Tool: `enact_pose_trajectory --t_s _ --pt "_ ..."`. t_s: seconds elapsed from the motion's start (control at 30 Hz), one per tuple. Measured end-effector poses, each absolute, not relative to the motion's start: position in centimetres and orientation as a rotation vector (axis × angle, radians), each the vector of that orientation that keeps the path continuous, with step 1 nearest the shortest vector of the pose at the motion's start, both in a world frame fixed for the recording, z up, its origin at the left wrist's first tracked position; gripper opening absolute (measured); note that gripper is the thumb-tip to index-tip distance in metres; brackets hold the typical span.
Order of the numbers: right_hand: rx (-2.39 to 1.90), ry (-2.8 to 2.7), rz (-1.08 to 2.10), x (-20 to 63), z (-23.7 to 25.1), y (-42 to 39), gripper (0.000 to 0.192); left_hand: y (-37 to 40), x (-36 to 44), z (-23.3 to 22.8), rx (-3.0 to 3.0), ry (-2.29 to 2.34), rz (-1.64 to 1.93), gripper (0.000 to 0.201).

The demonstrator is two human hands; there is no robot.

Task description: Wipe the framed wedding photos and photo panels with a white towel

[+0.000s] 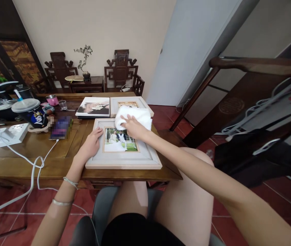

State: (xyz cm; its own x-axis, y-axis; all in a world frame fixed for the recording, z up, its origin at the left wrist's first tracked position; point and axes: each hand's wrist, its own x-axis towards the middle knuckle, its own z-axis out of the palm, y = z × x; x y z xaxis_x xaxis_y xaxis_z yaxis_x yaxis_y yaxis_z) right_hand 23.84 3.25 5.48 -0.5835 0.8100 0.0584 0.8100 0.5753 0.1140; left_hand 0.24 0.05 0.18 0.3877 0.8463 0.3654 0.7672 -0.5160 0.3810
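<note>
Flat, frame (125, 160) near table edge (135, 176)

Before you lie two framed photographs, one near (123, 145) and one behind (130, 104), plus one photo album (94, 106) and one white cloth (135, 116). At your left stand one lidded cup (32, 114), one pink cup (52, 100) and one glass (62, 104). Two carved chairs (59, 70) (121, 70) flank one potted plant (85, 63).

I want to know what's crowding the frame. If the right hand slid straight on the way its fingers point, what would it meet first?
The right hand points up-left across the white cloth. Past the cloth, it would probably meet the photo album lying beyond the picture frame; depth is unclear.
</note>
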Motion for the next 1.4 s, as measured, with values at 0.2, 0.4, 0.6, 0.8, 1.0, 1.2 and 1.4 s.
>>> enact_pose_trajectory --t_s 0.2,0.4,0.6,0.8,1.0,1.2,1.4 --pt "1.290 2.663 0.043 23.6 6.6 -2.0 0.053 0.3 0.3 -0.4 2.499 1.453 0.844 0.059" --pt "1.014 2.662 -0.404 24.0 10.6 -8.3 0.037 0.3 0.4 -0.4 2.514 1.479 0.818 0.058" --pt "1.116 2.879 -0.288 22.8 7.7 -6.2 0.046 0.3 0.4 -0.4 2.503 1.445 0.844 0.060" --pt "1.378 2.848 0.147 22.6 4.8 1.5 0.060 0.2 0.4 -0.1 2.492 1.446 0.837 0.058" --pt "1.384 2.693 0.121 22.0 5.6 0.9 0.061 0.1 0.5 -0.1 2.452 1.466 0.827 0.056" --pt "1.064 2.668 -0.284 23.1 8.6 -6.5 0.051 0.0 0.6 -0.3 2.461 1.484 0.827 0.057" --pt "0.993 2.769 -0.455 22.7 9.0 -7.8 0.048 -0.1 0.8 -0.2 2.462 1.494 0.825 0.055"
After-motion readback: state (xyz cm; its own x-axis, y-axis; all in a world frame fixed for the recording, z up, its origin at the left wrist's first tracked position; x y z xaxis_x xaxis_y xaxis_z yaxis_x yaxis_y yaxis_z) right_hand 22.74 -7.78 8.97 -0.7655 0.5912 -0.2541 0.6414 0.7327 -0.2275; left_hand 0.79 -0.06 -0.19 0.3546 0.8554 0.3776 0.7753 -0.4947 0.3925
